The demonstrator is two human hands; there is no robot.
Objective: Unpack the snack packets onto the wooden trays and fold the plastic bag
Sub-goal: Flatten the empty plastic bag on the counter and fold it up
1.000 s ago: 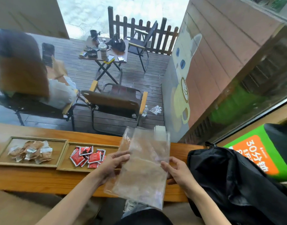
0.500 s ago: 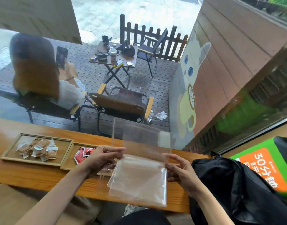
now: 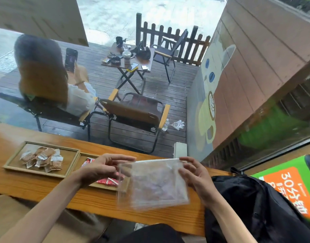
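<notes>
Both hands hold one clear plastic bag [image 3: 153,183] above the near edge of the wooden counter [image 3: 45,185]. The left hand [image 3: 101,170] has its grip pinched on the bag's upper left corner, thumb and fingertips pressed together on the film. The right hand [image 3: 197,174] pinches the upper right edge, thumb under and fingers curled over the top. The bag looks folded over on itself into a squarish, layered sheet, tilted slightly down toward the person; its surface is blurred and no print can be read on it.

Two wooden trays sit side by side on the counter to the left, touching along one edge. The left tray [image 3: 12,163] holds a loose heap of brown snack packets [image 3: 43,159] with white ends; the heap overlaps too much for a sure count, and their labels are too small to read. The right tray [image 3: 84,156] is partly hidden by the left hand and the bag; red snack packets [image 3: 107,181] with white marks show beneath the wrist, number unclear.

To the right, a black backpack [image 3: 256,204] rests against the counter's end. Behind it stands a green box [image 3: 289,165] with an orange panel printed in white, reading "30" followed by characters that are partly cut off.
</notes>
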